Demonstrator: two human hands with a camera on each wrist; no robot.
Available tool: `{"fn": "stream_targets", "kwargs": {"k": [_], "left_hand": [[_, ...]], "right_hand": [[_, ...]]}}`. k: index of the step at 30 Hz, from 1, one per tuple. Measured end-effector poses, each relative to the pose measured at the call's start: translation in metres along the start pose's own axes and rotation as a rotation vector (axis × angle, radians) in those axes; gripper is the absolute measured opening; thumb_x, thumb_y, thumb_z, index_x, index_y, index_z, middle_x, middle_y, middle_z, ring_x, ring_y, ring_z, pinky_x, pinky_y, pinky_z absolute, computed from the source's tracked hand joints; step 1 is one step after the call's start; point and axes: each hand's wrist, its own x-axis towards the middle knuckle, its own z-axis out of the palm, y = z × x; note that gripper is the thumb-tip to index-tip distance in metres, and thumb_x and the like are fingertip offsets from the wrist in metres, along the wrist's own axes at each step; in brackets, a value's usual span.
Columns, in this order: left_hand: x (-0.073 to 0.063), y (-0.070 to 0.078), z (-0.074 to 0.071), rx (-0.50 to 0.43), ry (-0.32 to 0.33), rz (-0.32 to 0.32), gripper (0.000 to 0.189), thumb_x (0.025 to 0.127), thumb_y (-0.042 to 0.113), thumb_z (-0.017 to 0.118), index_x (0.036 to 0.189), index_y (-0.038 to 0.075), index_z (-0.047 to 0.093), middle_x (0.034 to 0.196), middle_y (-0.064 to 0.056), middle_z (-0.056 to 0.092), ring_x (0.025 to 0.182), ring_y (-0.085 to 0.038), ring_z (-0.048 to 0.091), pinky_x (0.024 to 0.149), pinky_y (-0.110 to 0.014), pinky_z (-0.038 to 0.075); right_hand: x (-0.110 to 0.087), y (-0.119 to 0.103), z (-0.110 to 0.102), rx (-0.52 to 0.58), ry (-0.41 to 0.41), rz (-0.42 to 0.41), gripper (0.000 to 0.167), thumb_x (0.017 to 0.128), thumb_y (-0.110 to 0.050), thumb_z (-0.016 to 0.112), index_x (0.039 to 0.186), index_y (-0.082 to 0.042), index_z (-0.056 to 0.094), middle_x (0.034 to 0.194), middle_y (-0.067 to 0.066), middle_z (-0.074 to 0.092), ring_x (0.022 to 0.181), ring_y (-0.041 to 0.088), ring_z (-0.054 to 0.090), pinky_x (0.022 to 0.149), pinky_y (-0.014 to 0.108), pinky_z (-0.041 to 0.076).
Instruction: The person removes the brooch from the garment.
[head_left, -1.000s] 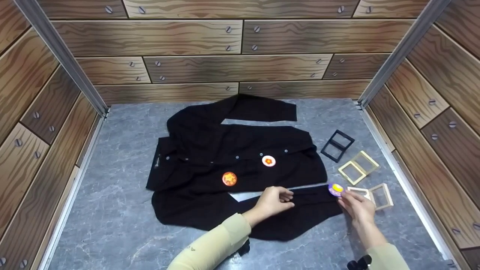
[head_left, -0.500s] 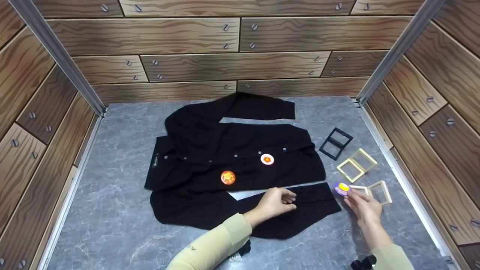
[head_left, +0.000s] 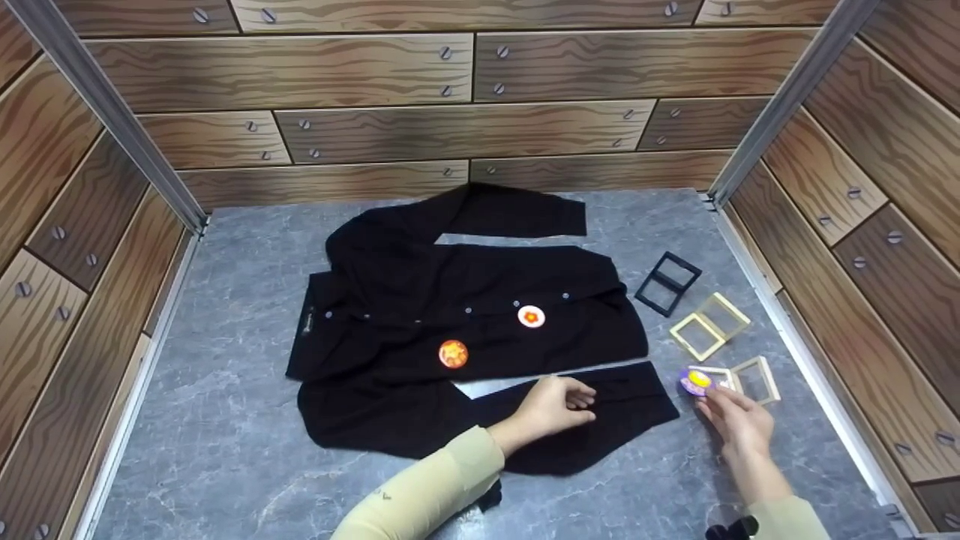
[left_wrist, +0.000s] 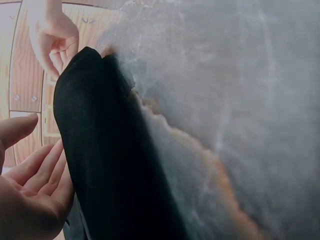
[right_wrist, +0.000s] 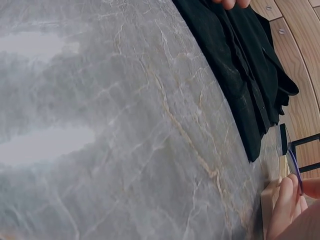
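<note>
My right hand (head_left: 744, 426) pinches a round purple badge (head_left: 697, 382) with a yellow middle between thumb and fingers. The badge overlaps the cream-framed hinged case (head_left: 756, 380) in the head view; in the right wrist view it shows edge-on as a thin purple disc (right_wrist: 294, 165). Over the near sleeve of a black shirt (head_left: 480, 277), my left hand (head_left: 553, 405) hovers with relaxed fingers and nothing in them. The shirt lies spread flat, collar to the left. On its front rest an orange badge (head_left: 453, 354) and a white badge (head_left: 531, 316) with a red flower.
Behind the cream case stand a yellow-framed hinged case (head_left: 709, 327) and a black-framed one (head_left: 668, 283), both unfolded. All lie on a grey marbled tabletop (head_left: 225, 315). Wood-patterned walls (head_left: 375, 135) enclose the back and both sides.
My right hand has carried the purple badge rightward, off the sleeve's cuff and over to the cream case. My left hand has stayed nearly still, and the head view has shifted slightly.
</note>
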Motion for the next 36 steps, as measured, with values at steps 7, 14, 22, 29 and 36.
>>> {"fn": "stream_targets", "kwargs": {"k": [7, 14, 22, 29, 36], "left_hand": [[-0.001, 0.0, 0.001, -0.005, 0.0, -0.001, 0.028, 0.086, 0.001, 0.084, 0.113, -0.005, 0.078, 0.105, -0.015, 0.082, 0.096, -0.022, 0.08, 0.082, -0.011, 0.057], [-0.002, -0.002, -0.001, -0.012, 0.013, 0.003, 0.029, 0.086, 0.002, 0.085, 0.113, -0.006, 0.078, 0.104, -0.016, 0.082, 0.096, -0.025, 0.08, 0.083, -0.013, 0.058], [-0.003, -0.003, -0.005, -0.004, 0.015, -0.021, 0.028, 0.088, 0.005, 0.084, 0.114, -0.003, 0.078, 0.105, -0.012, 0.083, 0.094, -0.015, 0.079, 0.083, -0.014, 0.059], [-0.001, -0.002, -0.012, -0.041, 0.023, -0.021, 0.029, 0.087, 0.001, 0.083, 0.114, -0.006, 0.077, 0.105, -0.017, 0.082, 0.097, -0.026, 0.08, 0.084, -0.017, 0.061], [-0.001, -0.002, -0.015, -0.067, 0.036, -0.021, 0.029, 0.087, 0.0, 0.083, 0.114, -0.008, 0.077, 0.105, -0.019, 0.081, 0.099, -0.032, 0.08, 0.084, -0.016, 0.06]], "right_hand": [[-0.001, -0.002, -0.008, 0.013, 0.013, 0.02, 0.043, 0.101, 0.008, 0.058, 0.071, -0.018, 0.074, 0.069, -0.005, 0.075, 0.066, 0.002, 0.075, 0.076, 0.017, 0.063], [-0.001, -0.002, -0.012, 0.034, 0.043, 0.004, 0.042, 0.1, 0.009, 0.061, 0.071, -0.019, 0.073, 0.073, -0.008, 0.073, 0.067, 0.002, 0.075, 0.076, 0.017, 0.063], [0.001, 0.002, -0.015, 0.029, 0.083, -0.027, 0.042, 0.099, 0.009, 0.061, 0.07, -0.02, 0.073, 0.072, -0.011, 0.072, 0.066, 0.0, 0.074, 0.075, 0.016, 0.062], [0.002, 0.004, -0.016, 0.049, 0.103, -0.066, 0.044, 0.099, 0.01, 0.061, 0.069, -0.02, 0.072, 0.069, -0.01, 0.073, 0.063, 0.0, 0.073, 0.07, 0.016, 0.062], [0.003, 0.009, -0.016, -0.004, 0.136, -0.12, 0.044, 0.097, 0.012, 0.062, 0.07, -0.021, 0.07, 0.068, -0.013, 0.071, 0.062, 0.0, 0.073, 0.069, 0.016, 0.062]]}}
